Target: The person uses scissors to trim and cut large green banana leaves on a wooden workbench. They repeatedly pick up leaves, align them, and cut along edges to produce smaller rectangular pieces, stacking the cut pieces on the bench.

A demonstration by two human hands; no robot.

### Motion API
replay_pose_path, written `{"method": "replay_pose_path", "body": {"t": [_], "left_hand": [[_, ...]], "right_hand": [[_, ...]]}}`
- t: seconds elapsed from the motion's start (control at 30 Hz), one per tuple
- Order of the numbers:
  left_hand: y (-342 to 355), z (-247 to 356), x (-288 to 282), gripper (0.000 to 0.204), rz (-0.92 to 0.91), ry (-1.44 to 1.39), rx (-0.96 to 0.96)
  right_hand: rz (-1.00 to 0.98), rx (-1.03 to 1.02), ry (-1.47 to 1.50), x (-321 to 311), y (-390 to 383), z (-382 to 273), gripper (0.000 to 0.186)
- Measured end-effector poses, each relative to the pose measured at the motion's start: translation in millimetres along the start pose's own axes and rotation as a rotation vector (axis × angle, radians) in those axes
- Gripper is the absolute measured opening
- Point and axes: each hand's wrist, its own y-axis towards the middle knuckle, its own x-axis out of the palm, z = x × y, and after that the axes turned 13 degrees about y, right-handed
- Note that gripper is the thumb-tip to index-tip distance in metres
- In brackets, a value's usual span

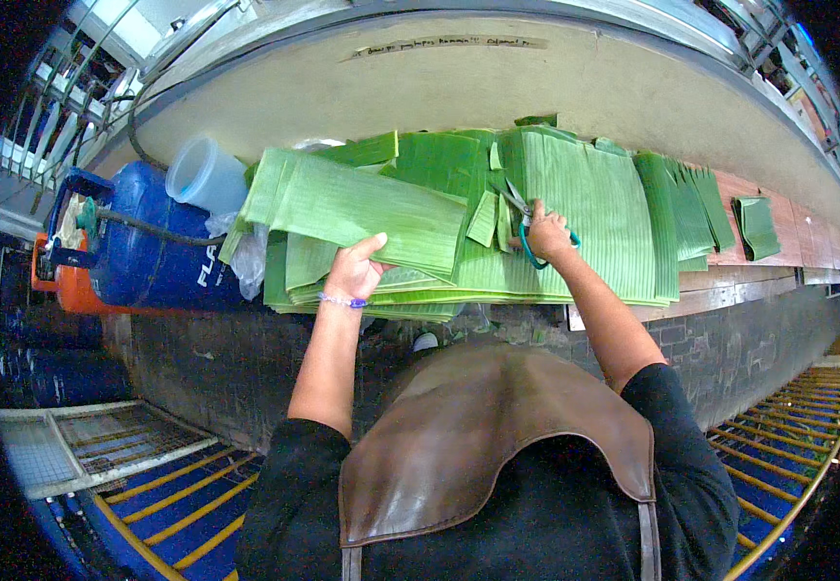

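My left hand (357,269) grips the near edge of a long cut piece of banana leaf (352,201), thumb on top and fingers beneath. In my right hand (548,237) is a pair of scissors (516,198) with teal handles, its blades angled up and to the left, over the leaves. The blades look slightly apart. Beneath both hands lies a broad stack of banana leaves (585,213). Beside the scissors rests a small leaf scrap (483,219). Farther right are narrower leaf strips (701,208) and a small folded leaf piece (756,228).
At the left stand a blue gas cylinder (144,237), an orange one (71,298) and a translucent plastic tub (205,174). A pale wall (439,82) runs behind the wooden table (812,228). Yellow-barred railings (778,455) flank me on both sides.
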Motion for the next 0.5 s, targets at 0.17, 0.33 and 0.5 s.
{"method": "replay_pose_path", "body": {"t": [0.17,0.33,0.5], "left_hand": [[-2.4,30.7,16.7,0.038,0.099,0.481,0.176],[-10.3,56.0,35.4,0.040,0.104,1.109,0.214],[3.3,53.0,23.7,0.038,0.026,1.481,0.202]], "right_hand": [[-0.265,-0.189,-0.259,-49.9,-6.7,-24.3,0.080],[-0.367,-0.710,0.805,-68.0,-33.8,-93.1,0.074],[-0.145,-0.761,0.510,-44.1,-46.4,-130.0,0.033]]}}
